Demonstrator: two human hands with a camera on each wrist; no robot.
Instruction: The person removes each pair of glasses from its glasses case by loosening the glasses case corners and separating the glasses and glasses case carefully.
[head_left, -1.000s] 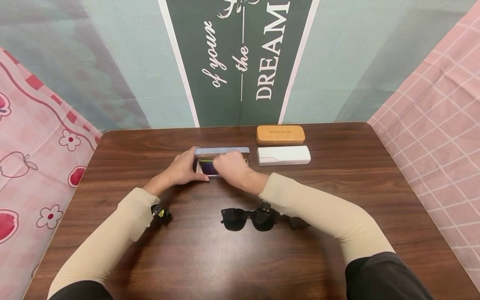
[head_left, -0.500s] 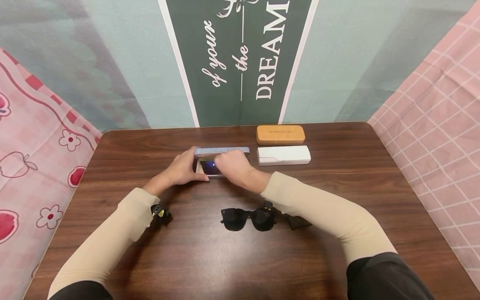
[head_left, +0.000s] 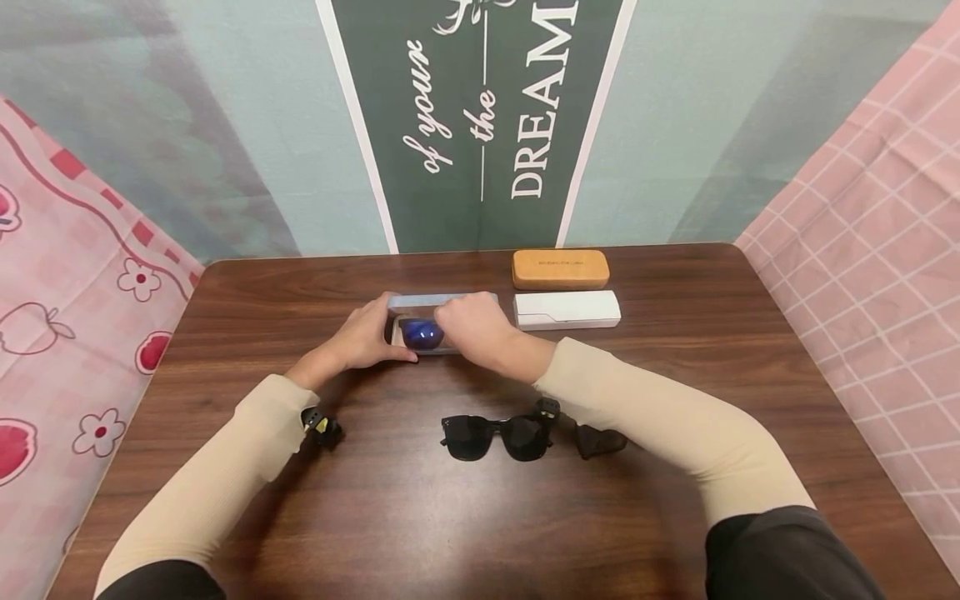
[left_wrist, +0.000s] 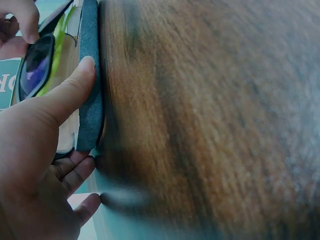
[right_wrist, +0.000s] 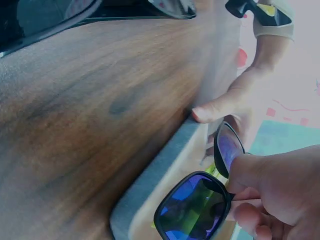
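Observation:
My left hand [head_left: 363,336] grips the left end of an open glasses case [head_left: 431,301] with a blue-grey lid. In the left wrist view its thumb presses the case's front wall [left_wrist: 90,107], with the other fingers around the end. My right hand [head_left: 480,329] is over the right part of the case, hiding some of it. It pinches sunglasses [right_wrist: 192,207] with blue mirrored lenses by the bridge, thumb against finger. The sunglasses are tilted at the pale interior [right_wrist: 167,182], and a yellow-green strip shows behind the lenses.
Black sunglasses [head_left: 495,439] lie in front of the case, close to my right forearm. A dark flat piece [head_left: 600,442] is beside them, partly under the sleeve. To the right of the case are a white case [head_left: 567,309] and a tan case [head_left: 561,269] behind it.
My right hand has shifted slightly right and up. The lens of the sunglasses it holds has turned to face the head camera more, showing brighter blue. My left hand keeps its place.

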